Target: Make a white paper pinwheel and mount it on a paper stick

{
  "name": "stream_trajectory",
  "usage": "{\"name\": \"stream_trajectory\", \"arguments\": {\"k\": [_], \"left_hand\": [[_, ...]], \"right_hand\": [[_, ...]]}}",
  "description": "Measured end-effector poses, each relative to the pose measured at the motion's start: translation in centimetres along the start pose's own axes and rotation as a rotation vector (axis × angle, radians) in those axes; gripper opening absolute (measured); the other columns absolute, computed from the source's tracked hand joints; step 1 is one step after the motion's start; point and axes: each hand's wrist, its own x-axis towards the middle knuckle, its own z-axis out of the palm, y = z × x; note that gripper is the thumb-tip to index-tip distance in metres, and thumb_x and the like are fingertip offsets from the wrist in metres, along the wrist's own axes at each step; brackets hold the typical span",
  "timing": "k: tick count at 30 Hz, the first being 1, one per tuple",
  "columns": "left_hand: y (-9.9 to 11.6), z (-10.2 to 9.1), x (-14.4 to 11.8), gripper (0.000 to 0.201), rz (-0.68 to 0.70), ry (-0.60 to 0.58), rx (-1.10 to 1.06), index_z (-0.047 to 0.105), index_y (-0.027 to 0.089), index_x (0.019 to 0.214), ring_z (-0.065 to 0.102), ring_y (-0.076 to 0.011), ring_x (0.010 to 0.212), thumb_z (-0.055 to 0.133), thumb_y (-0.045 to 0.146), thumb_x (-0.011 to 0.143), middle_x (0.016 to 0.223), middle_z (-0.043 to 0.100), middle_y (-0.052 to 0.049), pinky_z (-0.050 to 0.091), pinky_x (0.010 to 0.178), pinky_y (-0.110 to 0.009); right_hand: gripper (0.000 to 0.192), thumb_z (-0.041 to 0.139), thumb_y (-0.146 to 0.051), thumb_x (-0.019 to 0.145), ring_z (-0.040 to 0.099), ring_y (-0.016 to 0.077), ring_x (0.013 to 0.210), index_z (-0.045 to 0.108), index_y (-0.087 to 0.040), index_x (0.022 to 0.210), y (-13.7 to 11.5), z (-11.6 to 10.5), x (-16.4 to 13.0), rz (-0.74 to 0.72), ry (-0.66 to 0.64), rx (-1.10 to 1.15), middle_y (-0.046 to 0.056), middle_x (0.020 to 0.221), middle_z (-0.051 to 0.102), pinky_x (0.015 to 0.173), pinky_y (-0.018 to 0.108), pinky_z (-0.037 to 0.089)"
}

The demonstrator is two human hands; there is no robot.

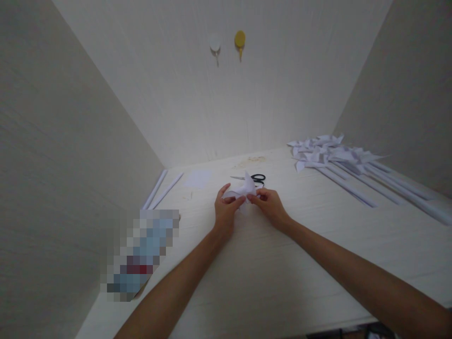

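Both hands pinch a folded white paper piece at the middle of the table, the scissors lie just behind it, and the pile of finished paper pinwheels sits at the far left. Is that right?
Not quite. The head view shows the pile of paper pinwheels at the far right, not the left. The rest holds: the left hand and right hand pinch the folded white paper piece, and the scissors lie just behind it on the table.

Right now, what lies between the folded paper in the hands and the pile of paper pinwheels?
Head view: black-handled scissors just behind the folded paper; beyond them, bare tabletop up to the pinwheels.
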Motion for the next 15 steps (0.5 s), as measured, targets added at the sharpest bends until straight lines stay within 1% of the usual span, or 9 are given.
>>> {"name": "stream_trajectory", "arguments": {"k": [4,6,7,9,11,12,13,15], "left_hand": [[-0.07,0.13,0.03,0.07,0.011,0.022,-0.017,0.042,0.014,0.112,0.039,-0.0037,0.039,0.071,0.017,0.048,0.042,0.039,0.013,0.031,0.045,-0.017],[-0.15,0.16,0.06,0.069,0.02,0.037,-0.032,0.043,0.013,0.11,0.037,-0.003,0.039,0.071,0.015,0.047,0.042,0.038,0.014,0.031,0.045,-0.017],[-0.17,0.16,0.06,0.068,0.02,0.041,-0.033,0.043,0.014,0.109,0.037,-0.0029,0.039,0.071,0.015,0.047,0.042,0.039,0.014,0.031,0.045,-0.017],[-0.16,0.13,0.04,0.067,0.02,0.041,-0.023,0.043,0.014,0.109,0.038,-0.0031,0.039,0.071,0.016,0.048,0.043,0.04,0.013,0.032,0.045,-0.017],[-0.11,0.08,-0.01,0.066,0.02,0.034,-0.005,0.043,0.014,0.109,0.041,-0.0039,0.04,0.07,0.016,0.049,0.044,0.043,0.012,0.033,0.045,-0.017],[-0.08,0.06,-0.04,0.066,0.02,0.031,0.001,0.043,0.014,0.109,0.042,-0.0045,0.04,0.07,0.017,0.049,0.045,0.045,0.011,0.034,0.046,-0.017],[-0.06,0.05,-0.06,0.067,0.021,0.03,0.005,0.043,0.014,0.109,0.044,-0.0052,0.041,0.07,0.017,0.049,0.046,0.047,0.01,0.034,0.046,-0.018],[-0.08,0.04,-0.09,0.067,0.022,0.029,0.012,0.043,0.015,0.109,0.046,-0.0063,0.043,0.07,0.017,0.048,0.047,0.049,0.009,0.035,0.047,-0.018]], "right_hand": [[0.024,0.061,-0.039,0.064,0.047,0.0111,0.049,0.058,-0.016,0.059,0.16,0.06,0.04,0.001,-0.03,0.005,0.0,0.06,0.057,0.046,0.023,0.036],[0.022,0.06,-0.039,0.065,0.051,0.013,0.056,0.057,-0.017,0.062,0.31,0.05,0.09,-0.039,-0.029,-0.009,0.002,0.067,0.058,0.049,0.024,0.04],[0.021,0.061,-0.038,0.064,0.053,0.0146,0.063,0.056,-0.017,0.066,0.39,0.02,0.12,-0.066,-0.003,-0.025,0.003,0.073,0.059,0.052,0.025,0.042],[0.027,0.064,-0.035,0.061,0.053,0.018,0.078,0.055,-0.019,0.08,0.51,-0.06,0.18,-0.144,0.092,-0.092,0.006,0.091,0.057,0.06,0.029,0.045],[0.037,0.067,-0.032,0.058,0.049,0.0212,0.093,0.052,-0.02,0.09,0.54,-0.2,0.24,-0.258,0.178,-0.198,0.008,0.104,0.051,0.072,0.035,0.044],[0.037,0.067,-0.03,0.059,0.046,0.0222,0.099,0.053,-0.02,0.091,0.52,-0.29,0.27,-0.322,0.194,-0.249,0.009,0.108,0.048,0.078,0.038,0.042],[0.033,0.066,-0.029,0.06,0.044,0.0226,0.103,0.054,-0.02,0.088,0.49,-0.38,0.28,-0.38,0.193,-0.291,0.01,0.11,0.047,0.083,0.04,0.039],[0.02,0.064,-0.028,0.063,0.042,0.0227,0.106,0.057,-0.02,0.08,0.41,-0.55,0.28,-0.449,0.166,-0.348,0.01,0.111,0.047,0.087,0.041,0.036]]}}
